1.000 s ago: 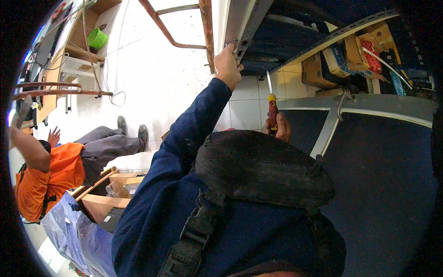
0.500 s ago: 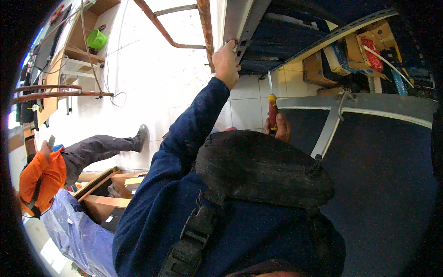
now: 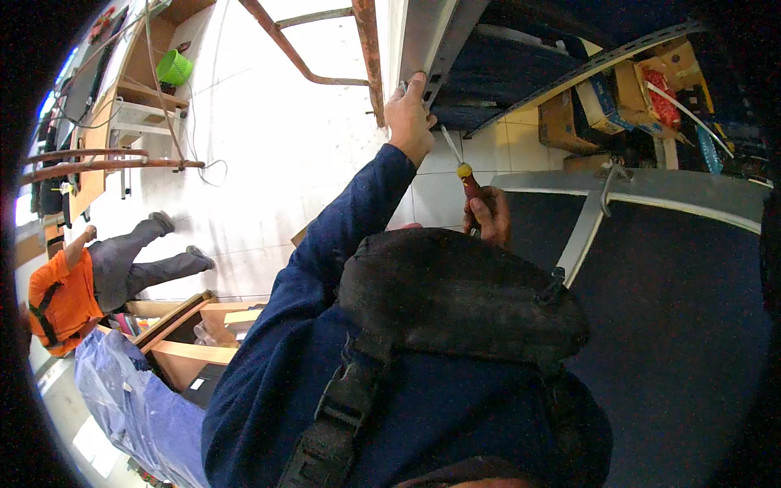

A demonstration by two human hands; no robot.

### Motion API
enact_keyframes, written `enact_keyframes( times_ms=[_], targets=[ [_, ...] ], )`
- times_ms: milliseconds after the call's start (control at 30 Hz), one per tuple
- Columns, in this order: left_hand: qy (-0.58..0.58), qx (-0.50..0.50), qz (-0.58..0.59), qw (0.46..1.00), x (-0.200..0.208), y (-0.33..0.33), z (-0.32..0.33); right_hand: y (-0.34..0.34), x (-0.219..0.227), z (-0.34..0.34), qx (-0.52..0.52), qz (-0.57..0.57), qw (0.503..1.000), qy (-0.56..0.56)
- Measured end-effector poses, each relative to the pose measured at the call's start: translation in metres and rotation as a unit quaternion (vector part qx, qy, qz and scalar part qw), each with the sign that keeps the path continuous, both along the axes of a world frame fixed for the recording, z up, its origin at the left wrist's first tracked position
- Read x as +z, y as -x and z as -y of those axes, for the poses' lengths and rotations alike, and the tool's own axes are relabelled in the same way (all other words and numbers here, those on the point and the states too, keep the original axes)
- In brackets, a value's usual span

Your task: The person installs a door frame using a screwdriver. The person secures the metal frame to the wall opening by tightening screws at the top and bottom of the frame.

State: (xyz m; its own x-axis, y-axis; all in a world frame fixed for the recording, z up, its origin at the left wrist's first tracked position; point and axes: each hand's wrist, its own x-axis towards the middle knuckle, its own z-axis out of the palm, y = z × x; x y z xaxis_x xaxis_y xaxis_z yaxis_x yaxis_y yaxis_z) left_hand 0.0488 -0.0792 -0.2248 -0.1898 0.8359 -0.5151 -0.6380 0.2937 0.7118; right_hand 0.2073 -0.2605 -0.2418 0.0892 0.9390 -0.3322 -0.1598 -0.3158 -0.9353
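Note:
My left hand (image 3: 409, 122) is raised at the slotted metal upright (image 3: 420, 61) of a shelf, its fingertips pinched together against the post. A tiny shiny piece seems to sit between the fingertips, too small to make out. Lower and to the right, my right hand (image 3: 490, 216) is closed around the red and yellow handle of a screwdriver (image 3: 469, 180). The screwdriver's shaft points up and leftward, with the tip just below and right of my left hand, apart from the post. Part of the right hand is hidden behind the black chest bag (image 3: 460, 297).
Cardboard boxes (image 3: 561, 122) stand at the upper right, beyond a metal shelf beam (image 3: 586, 69). A large dark panel with a grey frame (image 3: 582, 236) fills the right. A rusty metal frame (image 3: 368, 49) stands left of the post. Farther left, a person in orange (image 3: 69, 293) stands near an open wooden drawer (image 3: 191, 352).
The screwdriver has tilted left, bringing its tip closer to my left hand. My left hand's fingers have shifted slightly on the post. The person in orange has changed stance, both feet now showing.

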Motion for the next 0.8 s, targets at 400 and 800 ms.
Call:
enact_keyframes(
  times_ms=[400,800],
  targets=[
    [0.064,0.010,-0.063,0.996,-0.008,-0.007,-0.010,-0.010,-0.017,0.003,-0.002,-0.023,1.000,-0.019],
    [0.014,0.009,-0.017,1.000,-0.015,0.002,-0.010,-0.016,-0.018,0.004,0.010,-0.007,1.000,-0.014]
  ],
)
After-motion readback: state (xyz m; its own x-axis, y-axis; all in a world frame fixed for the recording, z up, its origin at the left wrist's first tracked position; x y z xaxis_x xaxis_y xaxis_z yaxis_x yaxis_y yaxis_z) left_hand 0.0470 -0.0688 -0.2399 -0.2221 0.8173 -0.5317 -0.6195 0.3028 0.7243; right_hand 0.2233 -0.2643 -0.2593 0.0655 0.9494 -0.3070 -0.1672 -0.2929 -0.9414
